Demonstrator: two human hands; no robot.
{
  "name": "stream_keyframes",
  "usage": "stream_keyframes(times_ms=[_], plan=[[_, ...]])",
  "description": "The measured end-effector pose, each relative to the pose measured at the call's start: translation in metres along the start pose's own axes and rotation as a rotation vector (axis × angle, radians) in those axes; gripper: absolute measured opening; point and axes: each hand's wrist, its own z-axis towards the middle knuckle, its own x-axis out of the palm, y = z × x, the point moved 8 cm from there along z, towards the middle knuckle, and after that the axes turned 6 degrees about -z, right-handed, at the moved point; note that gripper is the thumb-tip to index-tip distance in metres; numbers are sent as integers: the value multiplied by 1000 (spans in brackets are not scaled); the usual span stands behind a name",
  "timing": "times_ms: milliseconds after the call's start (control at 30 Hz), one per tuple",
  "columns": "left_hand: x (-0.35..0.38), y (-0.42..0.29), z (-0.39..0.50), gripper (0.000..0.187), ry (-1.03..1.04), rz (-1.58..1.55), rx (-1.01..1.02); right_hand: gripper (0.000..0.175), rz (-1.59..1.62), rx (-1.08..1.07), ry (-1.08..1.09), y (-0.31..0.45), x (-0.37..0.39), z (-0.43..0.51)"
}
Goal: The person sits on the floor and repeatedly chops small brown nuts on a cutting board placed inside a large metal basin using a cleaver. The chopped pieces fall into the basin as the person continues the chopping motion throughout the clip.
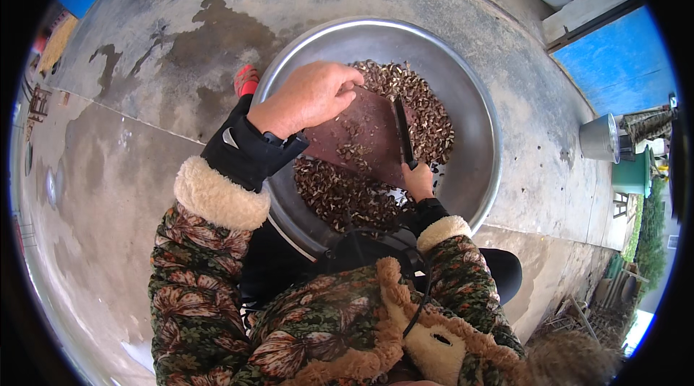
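My right hand [418, 181] grips the handle of a dark-bladed knife [402, 128]. The blade lies along the right side of a reddish-brown cutting board [374, 128], edge-on to me. Over the board's upper left part is my left hand [317, 94], its fingers curled together; whether anything is pinched in them is hidden. A few chopped bits [355, 154] are scattered on the board. Beneath and around it, heaps of chopped brown and pale pieces [336, 196], apparently plant matter, fill the bottom of a wide metal basin [474, 115].
The basin stands on a concrete floor [520, 180] with dark wet patches [222, 31]. A red shoe [246, 79] shows beside its left rim. To the right are a metal bucket [599, 137], a green bin [633, 174] and a blue panel [612, 71]. Scrap wood [577, 310] lies lower right.
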Motion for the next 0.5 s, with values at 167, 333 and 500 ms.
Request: stream_keyframes(times_ms=[167, 333, 500], plan=[[6, 2, 2, 21, 12, -32, 18, 41, 12, -203, 113, 26, -9, -19], [1, 2, 2, 20, -47, -99, 28, 38, -42, -204, 223, 31, 1, -36], [0, 2, 0, 21, -5, -30, 14, 41, -64, -134, 185, 14, -8, -34]])
